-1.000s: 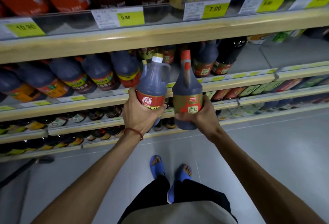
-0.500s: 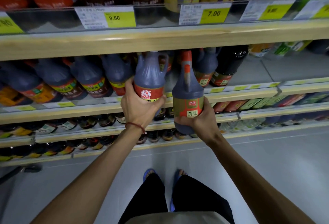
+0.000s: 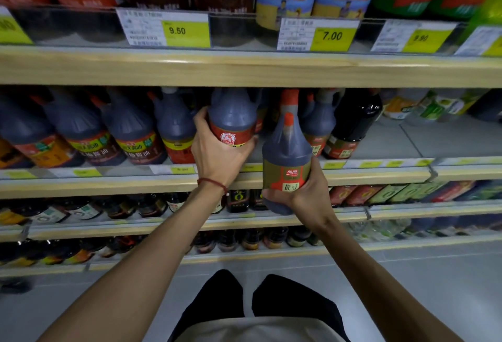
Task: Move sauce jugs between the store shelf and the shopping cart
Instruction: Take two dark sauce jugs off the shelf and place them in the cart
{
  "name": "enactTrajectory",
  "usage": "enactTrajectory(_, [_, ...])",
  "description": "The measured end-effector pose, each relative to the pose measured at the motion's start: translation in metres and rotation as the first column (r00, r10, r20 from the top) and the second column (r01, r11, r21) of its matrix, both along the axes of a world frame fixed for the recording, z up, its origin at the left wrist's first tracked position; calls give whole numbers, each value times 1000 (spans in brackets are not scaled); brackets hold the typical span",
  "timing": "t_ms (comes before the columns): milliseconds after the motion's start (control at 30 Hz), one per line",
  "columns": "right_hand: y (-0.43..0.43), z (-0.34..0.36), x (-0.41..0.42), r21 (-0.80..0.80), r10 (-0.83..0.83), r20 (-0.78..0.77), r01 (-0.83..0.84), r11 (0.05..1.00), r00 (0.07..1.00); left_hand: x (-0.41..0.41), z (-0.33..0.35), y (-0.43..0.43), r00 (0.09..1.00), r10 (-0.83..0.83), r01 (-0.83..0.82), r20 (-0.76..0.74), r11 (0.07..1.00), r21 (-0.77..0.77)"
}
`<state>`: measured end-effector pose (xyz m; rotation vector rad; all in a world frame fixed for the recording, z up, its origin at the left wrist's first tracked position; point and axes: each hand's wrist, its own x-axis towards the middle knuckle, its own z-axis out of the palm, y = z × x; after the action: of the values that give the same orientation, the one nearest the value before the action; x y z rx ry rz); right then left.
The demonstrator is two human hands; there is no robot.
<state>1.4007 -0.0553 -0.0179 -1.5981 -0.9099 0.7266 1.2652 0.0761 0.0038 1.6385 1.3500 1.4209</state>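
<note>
Pale-wood shelf [image 3: 244,70] edging across the whole width; loomed closer than a second before, the blue slippers of that moment gone from the bottom of the view. Stood over grey floor [image 3: 434,273], dark trousers at the lower edge.

Had carried the left jug [image 3: 233,121] up and inward since then: earlier out in front of the shelving with pale cap showing, now tucked into the middle bay just beside the row of jugs [image 3: 130,135], neck and cap hidden behind the board above. Could not tell whether on the shelf board or held just clear, base covered by the hand. Kept the right jug [image 3: 288,157] in much the same place as before: upright, out in front of the shelf lip, lower than its partner, orange cap reaching just under the upper board, a dark bottle [image 3: 353,124] behind and to the right.

Gripped the left jug with the left hand [image 3: 220,157], digits curled round both sides of the red label, back of the hand toward the camera. Clasped the right jug low down with the right hand [image 3: 307,195], fingers wrapped round the base and the lower label. Neither hand slack or spread. Wore a red cord [image 3: 213,182] on the left wrist. Read 9.50 and 7.00 on the yellow price tags [image 3: 332,36] above.
</note>
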Motion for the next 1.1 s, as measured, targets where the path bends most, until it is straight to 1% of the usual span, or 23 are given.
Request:
enactTrajectory(200, [12, -1, 2, 33, 0, 6, 0, 999, 1000, 8, -20, 11, 1000, 22, -22, 8, 1000, 2])
enactTrajectory(333, [13, -7, 4, 38, 11, 15, -11, 999, 1000, 13, -28, 15, 997, 42, -43, 70, 999, 6])
enactTrajectory(400, [13, -10, 5, 34, 17, 24, -18, 999, 1000, 14, -31, 19, 996, 37, -38, 75, 999, 9])
enactTrajectory(600, [17, -16, 4, 25, 29, 16, -29, 999, 999, 9, -48, 21, 999, -27, 25, -23, 998, -49])
enactTrajectory(700, [19, -19, 3, 26, 30, 17, -30, 999, 999, 8, -51, 19, 1000, -16, 16, 1, 998, -63])
enactTrajectory(800, [18, -18, 2, 11, 30, 22, -30, 999, 999, 8, -50, 19, 1000, -19, 18, -13, 997, -78])
enactTrajectory(1000, [10, -17, 0, -20, 51, 39, -50, 999, 998, 7, -55, 11, 998, -41, 40, -48, 999, -26])
enactTrajectory(1100, [5, -14, 1, -22, 61, 38, -61, 998, 997, 4, -62, 6, 995, -54, 52, -83, 998, -28])
